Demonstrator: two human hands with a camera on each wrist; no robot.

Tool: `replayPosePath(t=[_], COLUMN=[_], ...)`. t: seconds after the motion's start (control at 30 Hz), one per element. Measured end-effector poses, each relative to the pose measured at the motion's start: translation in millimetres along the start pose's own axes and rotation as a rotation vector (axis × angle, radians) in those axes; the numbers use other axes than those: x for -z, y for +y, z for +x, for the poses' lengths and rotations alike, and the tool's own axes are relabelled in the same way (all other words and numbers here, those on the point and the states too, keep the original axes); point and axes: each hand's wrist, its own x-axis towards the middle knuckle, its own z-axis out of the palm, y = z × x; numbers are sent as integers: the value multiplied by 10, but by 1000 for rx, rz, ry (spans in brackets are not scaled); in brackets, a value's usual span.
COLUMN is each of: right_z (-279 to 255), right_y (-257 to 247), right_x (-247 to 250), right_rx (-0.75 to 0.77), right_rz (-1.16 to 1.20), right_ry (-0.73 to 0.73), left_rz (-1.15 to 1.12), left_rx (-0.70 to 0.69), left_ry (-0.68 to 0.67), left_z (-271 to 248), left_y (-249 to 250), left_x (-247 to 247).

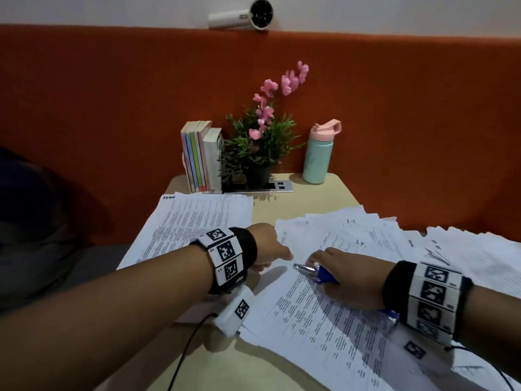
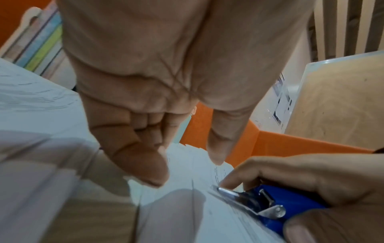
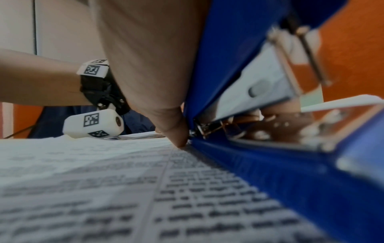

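Our right hand (image 1: pixel 349 277) grips the blue stapler (image 1: pixel 313 272), nose toward ten o'clock, where our straight-fingered left hand (image 1: pixel 267 246) presses the printed sheets (image 1: pixel 324 328).

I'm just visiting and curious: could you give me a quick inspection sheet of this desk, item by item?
Surface: beige table, largely covered by paper.
Job's things: blue stapler, on the printed sheets near their corner.
Clutter: second paper pile on the left; books, potted plant and mint bottle at the far edge.
Hands: right hand grips the stapler; left hand touches the sheets' corner, and whether it pinches them is unclear.
Cables: black cable trails from the left wrist over the table's near edge.
Surroundings: orange partition, with a white device on top.
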Motion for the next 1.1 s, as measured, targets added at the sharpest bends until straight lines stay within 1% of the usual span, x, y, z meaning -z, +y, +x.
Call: replayPosePath(t=[0.07,0.1,0.13,0.2,0.3,0.33,0.4,0.43,0.53,0.57,0.6,0.67,0.73,0.8,0.93,1.0,1.1], right_z=[3,1,6,7,-2,-5,-25,-30,51,106,171,325,477,588,652,644,645], right_y=[19,26,35,41,46,51,58,78,229,289,342,416,439,443,433,417,391], right_x=[-15,-17,-23,-25,-20,-10,54,115,389,477,547,596,563,510,463,452,441], right_rx=[-2,2,9,17,18,12,-19,-44,-171,-219,-266,-331,-353,-351,-334,-320,-306], right_rz=[3,-2,-6,-6,28,42,74,108,258,287,286,236,195,178,227,263,298], right_ry=[15,17,21,25,38,42,66,108,283,313,319,280,245,260,387,424,464], left_rz=[256,353,398,360,102,85,175,215,207,195,186,169,75,-59,-238,-360,-562], left_rx=[10,11,8,-4,37,44,43,46,41,43,37,15,-27,-94,-195,-212,-209], left_ry=[36,65,92,95,51,46,58,70,63,54,39,35,73,129,229,260,267], left_z=[83,102,115,172,252,266,270,278,316,331,349,366,371,380,399,402,383], left_y=[84,131,177,236,216,186,132,100,45,33,22,4,-20,-39,-83,-109,-132], left_x=[8,15,28,43,39,37,47,52,92,100,107,109,79,51,43,49,60])
